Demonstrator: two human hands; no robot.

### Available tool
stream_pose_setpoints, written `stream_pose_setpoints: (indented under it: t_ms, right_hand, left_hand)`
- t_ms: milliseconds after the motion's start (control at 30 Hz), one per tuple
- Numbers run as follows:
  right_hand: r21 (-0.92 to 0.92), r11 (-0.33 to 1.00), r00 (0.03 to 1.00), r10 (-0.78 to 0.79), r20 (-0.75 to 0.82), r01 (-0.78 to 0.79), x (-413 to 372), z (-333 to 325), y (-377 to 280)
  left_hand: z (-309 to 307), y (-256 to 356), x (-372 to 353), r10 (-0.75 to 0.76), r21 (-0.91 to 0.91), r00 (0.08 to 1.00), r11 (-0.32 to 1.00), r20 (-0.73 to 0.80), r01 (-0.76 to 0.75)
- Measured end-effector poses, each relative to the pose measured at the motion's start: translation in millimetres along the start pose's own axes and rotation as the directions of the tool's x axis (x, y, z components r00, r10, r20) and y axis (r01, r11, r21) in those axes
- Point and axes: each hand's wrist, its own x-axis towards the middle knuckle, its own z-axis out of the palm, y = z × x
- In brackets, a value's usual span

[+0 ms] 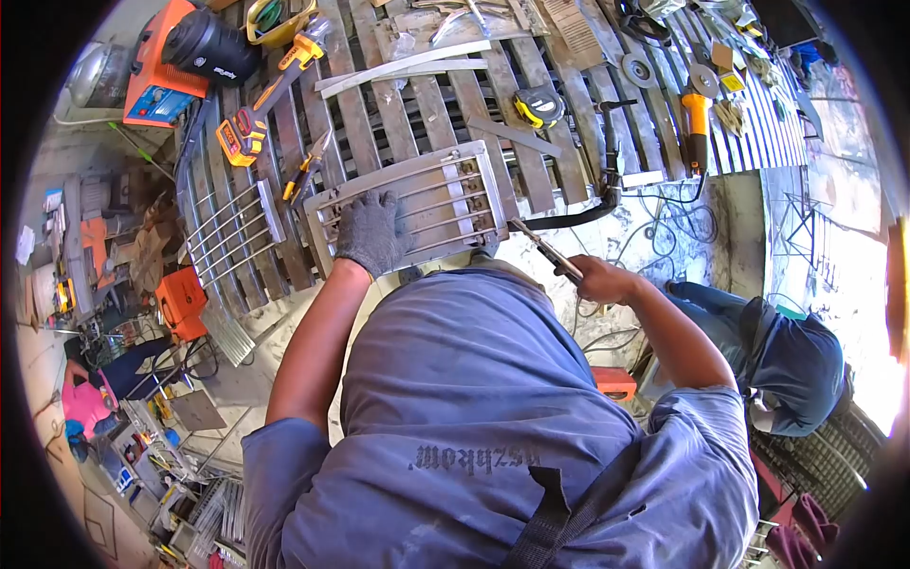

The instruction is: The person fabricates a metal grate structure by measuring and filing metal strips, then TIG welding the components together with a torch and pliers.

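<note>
My left hand (373, 232), in a grey work glove, lies with its fingers spread over a rectangular metal frame (431, 248) with thin bars across it. The frame rests at the near edge of a slatted metal table (417, 104). To the right, my bare right hand (604, 281) is closed around metal pliers (547, 248). Their jaws point up and left, close to the frame's lower right corner. A separate small barred grille (232, 232) lies left of the frame, and yellow-handled cutters (305, 171) are just above it.
On the table are a yellow cordless tool (270, 100), a tape measure (540, 107), metal strips (408, 68) and an angle grinder (698, 119). An orange machine (161, 81) stands at the far left. Cables (664, 228) trail on the floor. Another person (787, 360) bends at the right; one in pink (87, 394) is at the left.
</note>
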Motion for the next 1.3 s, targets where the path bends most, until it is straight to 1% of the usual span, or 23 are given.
stream_pose_setpoints:
  t_ms: [67, 133, 233, 333, 433, 500, 533, 633, 733, 767, 867, 967, 1033, 1133, 1200, 1233, 1300]
  right_hand:
    - [-0.015, 1.000, 1.000, 0.012, 0.007, -0.012, 1, -5, -7]
    - [-0.054, 0.998, 1.000, 0.022, 0.015, -0.021, 2, -12, -27]
    - [-0.060, 0.998, 1.000, 0.015, 0.015, -0.014, 9, -12, -28]
    - [-0.064, 0.998, 0.999, 0.028, 0.031, -0.026, 10, -12, -28]
    - [-0.112, 0.993, 0.998, -0.036, 0.049, 0.041, 16, -10, -21]
    - [-0.112, 0.993, 0.999, -0.023, 0.045, 0.028, 15, -11, -25]
    - [-0.111, 0.994, 0.999, -0.016, 0.043, 0.021, 14, -11, -32]
    - [-0.180, 0.976, 0.991, 0.127, 0.032, -0.120, 18, -14, -56]
    - [-0.220, 0.962, 0.979, 0.130, -0.158, -0.163, 33, 11, -37]
    - [-0.209, 0.953, 0.968, 0.185, -0.167, -0.218, 39, 16, -30]
    - [-0.123, 0.961, 0.938, 0.205, -0.279, -0.247, 39, 26, -38]
    - [-0.149, 0.973, 0.971, 0.149, -0.187, -0.178, 49, 20, -32]
    - [-0.174, 0.961, 0.965, 0.180, -0.191, -0.214, 53, 22, -34]
    - [-0.194, 0.942, 0.950, 0.235, -0.206, -0.275, 52, 22, -37]
    - [-0.219, 0.935, 0.946, 0.227, -0.230, -0.278, 59, 27, -37]
    - [-0.187, 0.942, 0.937, 0.226, -0.266, -0.280, 60, 30, -34]
    - [-0.178, 0.949, 0.939, 0.206, -0.274, -0.260, 64, 31, -26]
  left_hand:
    - [1, 2, 0, 0.005, 0.000, 1.000, 1.000, 0.004, -0.005]
    - [3, 3, -2, 0.002, -0.002, 1.000, 1.000, 0.007, -0.002]
    - [6, 6, -6, 0.009, 0.045, 0.999, 0.999, 0.032, -0.010]
    - [9, 6, -11, 0.050, 0.048, 0.999, 0.998, -0.018, -0.049]
    - [8, 7, -11, 0.050, 0.052, 0.999, 0.997, 0.002, -0.050]
    - [9, 7, -12, 0.045, 0.064, 0.999, 0.997, -0.002, -0.045]
    - [10, 7, -12, 0.044, 0.070, 0.999, 0.997, -0.004, -0.043]
    - [8, 5, -10, 0.066, 0.038, 0.998, 0.997, 0.012, -0.066]
    - [10, 4, -10, 0.066, 0.053, 0.998, 0.996, -0.002, -0.066]
    - [10, 4, -10, 0.066, 0.053, 0.998, 0.996, 0.002, -0.066]
    - [10, 4, -10, 0.068, 0.057, 0.998, 0.996, 0.012, -0.068]
    - [15, 1, -9, 0.073, 0.068, 0.997, 0.995, 0.014, -0.073]
    - [16, 1, -8, 0.076, 0.068, 0.997, 0.995, 0.017, -0.077]
    - [17, 4, -10, 0.076, 0.083, 0.997, 0.994, -0.031, -0.073]
    - [28, 1, -8, 0.074, 0.092, 0.997, 0.993, -0.034, -0.071]
    - [32, -1, -7, 0.069, 0.100, 0.997, 0.993, -0.035, -0.065]
    - [33, 0, -9, 0.058, 0.123, 0.998, 0.991, -0.040, -0.053]
